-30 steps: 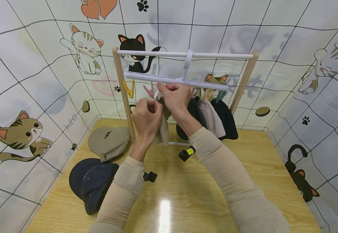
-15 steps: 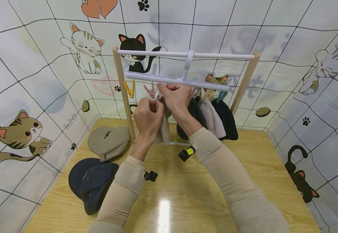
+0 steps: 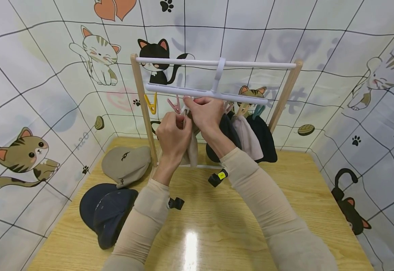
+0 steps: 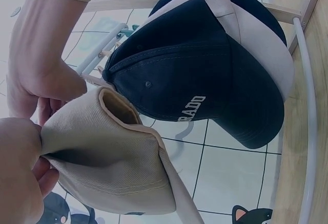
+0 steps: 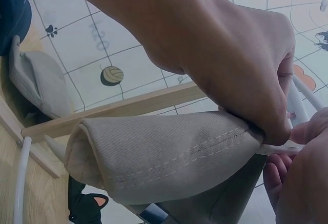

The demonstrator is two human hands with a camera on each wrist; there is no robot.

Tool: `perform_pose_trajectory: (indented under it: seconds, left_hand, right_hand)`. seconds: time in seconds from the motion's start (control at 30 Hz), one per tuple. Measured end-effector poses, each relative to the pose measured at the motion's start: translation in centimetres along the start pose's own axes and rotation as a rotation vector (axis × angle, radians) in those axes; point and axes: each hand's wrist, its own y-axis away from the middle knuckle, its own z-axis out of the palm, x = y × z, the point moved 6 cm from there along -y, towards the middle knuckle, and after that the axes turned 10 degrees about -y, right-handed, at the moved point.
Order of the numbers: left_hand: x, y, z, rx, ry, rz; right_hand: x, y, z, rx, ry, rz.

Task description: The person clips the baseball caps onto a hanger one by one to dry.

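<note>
1. Head view: The left hand pinches the top of a beige cap, so the cap hangs down below it. The right hand is close beside it, gripping a white clip between finger and thumb. They are just under a white hanger on a rod. A yellow clip and a pink clip hang on the left. On the right hang a dark cap, a pale cap and, at the far right end, a black cap. A tan cap and a nearer navy cap lie on the left side of the table.

2. Left wrist view: The left hand holds the folded edge of the beige cap. The dark cap, with white letters on it, hangs just beside.

3. Right wrist view: The beige cap's narrow end is in the left hand's fingers. The white clip is right there between the two hands. I cannot tell if it bites the cap.
</note>
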Motion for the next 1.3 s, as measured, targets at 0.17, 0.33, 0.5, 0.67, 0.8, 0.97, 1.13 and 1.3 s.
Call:
perform_pose_trajectory:
  seconds: [0.17,0.33,0.5,0.67,0.8,0.97,1.13,1.3]
  left_hand:
    - [0.10,-0.10,0.05,-0.005,0.000,0.009]
    - [0.24,-0.16,0.10,-0.003,0.007,0.033]
    - [0.33,-0.20,0.28,-0.012,0.028,0.076]
    - [0.26,-0.14,0.42,-0.019,0.042,0.099]
    - [0.24,-0.13,0.51,-0.032,0.051,0.110]
    - [0.36,-0.06,0.64,-0.040,0.062,0.129]
    - [0.48,-0.07,0.65,-0.041,0.072,0.141]
    - [0.57,0.11,0.67,-0.052,0.074,0.143]
  right_hand:
    - [0.05,-0.09,-0.03,0.000,0.011,-0.003]
    - [0.05,-0.19,-0.09,0.001,0.014,-0.002]
    - [0.11,-0.31,-0.13,-0.008,0.006,-0.006]
    - [0.29,-0.32,-0.19,-0.023,-0.002,-0.004]
    - [0.32,-0.34,-0.18,-0.027,0.003,-0.004]
    - [0.29,-0.41,-0.33,-0.029,0.013,-0.003]
    - [0.27,-0.52,-0.31,-0.032,0.029,-0.004]
    - [0.29,-0.38,-0.34,-0.041,0.038,0.002]
